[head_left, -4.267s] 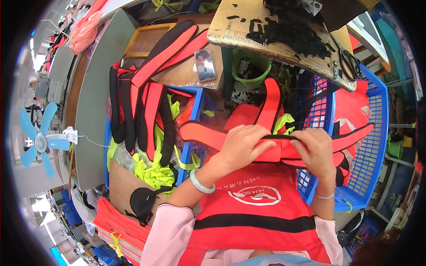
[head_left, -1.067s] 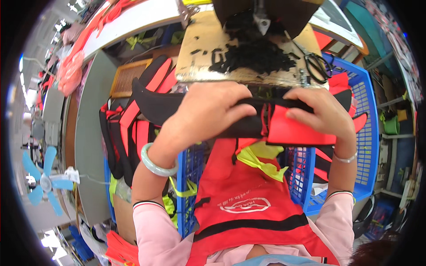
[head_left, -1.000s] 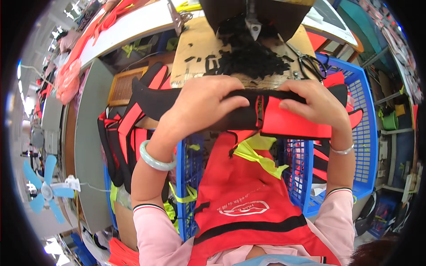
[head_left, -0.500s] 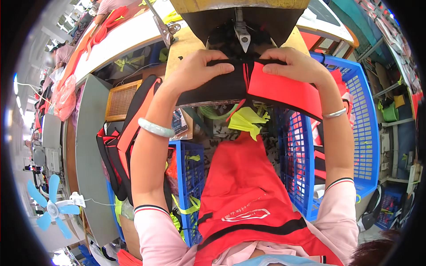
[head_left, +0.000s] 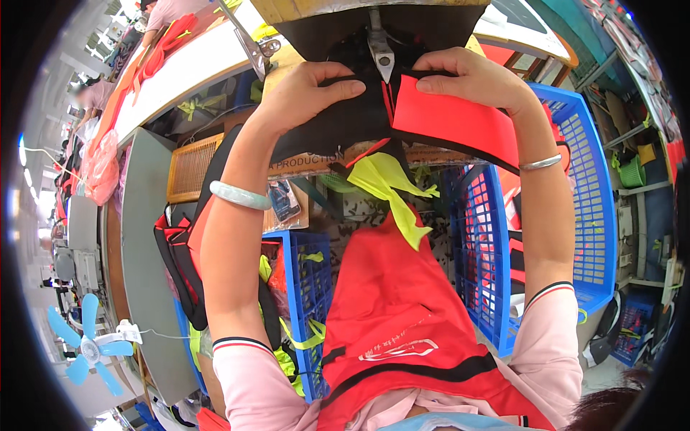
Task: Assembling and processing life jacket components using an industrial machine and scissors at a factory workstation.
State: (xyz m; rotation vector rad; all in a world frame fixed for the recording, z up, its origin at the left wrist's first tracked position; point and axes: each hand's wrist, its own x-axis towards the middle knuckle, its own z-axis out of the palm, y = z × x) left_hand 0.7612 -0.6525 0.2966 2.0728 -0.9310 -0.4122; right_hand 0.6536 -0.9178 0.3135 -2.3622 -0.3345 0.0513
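Note:
A black fabric strip with a coral-red panel (head_left: 453, 118) stretches between my hands at the wooden work surface. My left hand (head_left: 305, 93) pinches its black left part (head_left: 330, 126), thumb on top. On the other side, my right hand (head_left: 471, 80) grips the top edge near the red panel, thumb pressed on it. A metal machine part with a pointed, holed tip (head_left: 383, 61) stands between my hands, over the fabric's upper edge. Neon-yellow cloth strips (head_left: 388, 187) hang below the fabric's middle. The fingertips of both hands are partly hidden under the cloth.
A blue plastic basket (head_left: 586, 194) with red and black pieces stands to the right, another blue basket (head_left: 305, 316) to the left. Black and coral pieces (head_left: 183, 269) drape at the left, beside a grey panel (head_left: 147, 266). A small blue fan (head_left: 90, 350) is farther left.
Both hands and the fabric have moved slightly away from me, the left hand also a bit leftward. The yellow strips swing out lower, and more of the wooden front edge shows.

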